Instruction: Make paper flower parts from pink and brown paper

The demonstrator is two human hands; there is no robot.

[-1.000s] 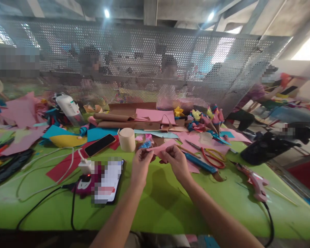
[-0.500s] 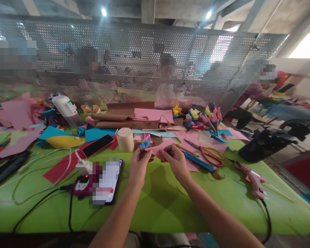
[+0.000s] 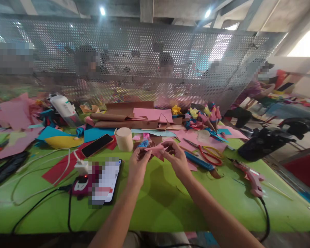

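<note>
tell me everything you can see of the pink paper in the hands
The pink paper is a small, thin piece with a plain, matte look. It appears bent or folded: one pointed part hangs down between the hands, and a paler edge shows at its right end. The left hand holds one end and the right hand the other, over the green table. Fingers cover both ends, so its full outline and exact folds cannot be made out.

Matt pink paper (image 3: 157,148) — smooth, glossy green tabletop (image 3: 165,203)
</note>
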